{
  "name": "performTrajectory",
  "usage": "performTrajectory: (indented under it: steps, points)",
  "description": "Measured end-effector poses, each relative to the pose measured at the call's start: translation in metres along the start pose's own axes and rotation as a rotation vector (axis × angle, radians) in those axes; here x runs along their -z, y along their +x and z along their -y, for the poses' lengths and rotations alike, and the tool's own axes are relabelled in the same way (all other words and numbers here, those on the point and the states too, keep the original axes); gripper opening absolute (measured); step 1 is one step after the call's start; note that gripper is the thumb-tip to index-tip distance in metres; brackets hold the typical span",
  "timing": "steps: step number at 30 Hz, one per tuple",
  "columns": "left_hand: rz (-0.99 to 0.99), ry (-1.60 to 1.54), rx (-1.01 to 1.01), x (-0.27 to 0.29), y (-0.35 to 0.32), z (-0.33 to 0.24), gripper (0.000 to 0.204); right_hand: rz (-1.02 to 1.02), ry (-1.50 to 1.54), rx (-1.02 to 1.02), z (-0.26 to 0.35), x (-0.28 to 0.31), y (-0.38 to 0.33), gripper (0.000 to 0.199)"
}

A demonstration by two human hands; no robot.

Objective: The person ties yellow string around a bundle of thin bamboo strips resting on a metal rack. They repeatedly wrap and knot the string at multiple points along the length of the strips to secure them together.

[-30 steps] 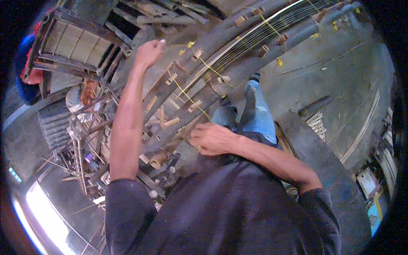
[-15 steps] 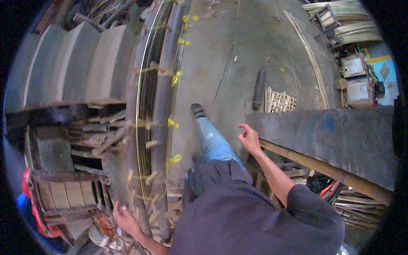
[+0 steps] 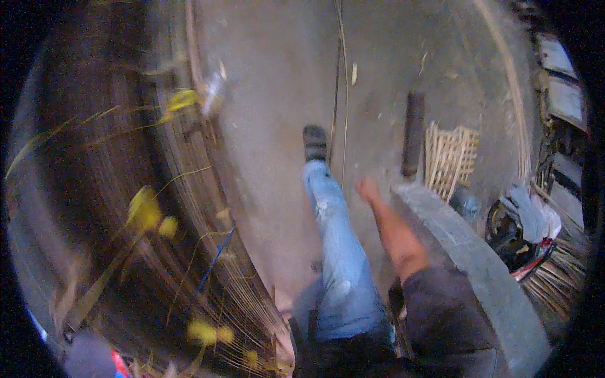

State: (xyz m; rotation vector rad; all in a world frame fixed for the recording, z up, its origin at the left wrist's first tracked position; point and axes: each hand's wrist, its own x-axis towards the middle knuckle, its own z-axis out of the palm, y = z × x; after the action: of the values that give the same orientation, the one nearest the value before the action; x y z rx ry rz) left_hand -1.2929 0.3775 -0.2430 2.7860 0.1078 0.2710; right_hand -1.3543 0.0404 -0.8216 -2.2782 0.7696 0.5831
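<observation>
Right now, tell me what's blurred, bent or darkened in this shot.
In the head view, blur smears the brown strands and yellow ties at left; the right hand is soft too; in the head view, the grey tabletop looks curved, likely fisheye distortion; the head view's corners are black, and the floor shows no strong glare.

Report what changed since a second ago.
The view swung rightward. The right hand has moved forward and outward, beside the grey slab; no grasp shows. The dark tube and pale lattice still lie side by side on the floor.
</observation>
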Motion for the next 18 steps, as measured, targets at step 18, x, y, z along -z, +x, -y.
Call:
performTrajectory:
  steps: [18]
  points:
    - [0.428, -0.022, 0.137, -0.161, 0.126, -0.051, 0.03, 0.254, -0.197, -0.358, -0.141, -0.076, -0.072, 0.027]
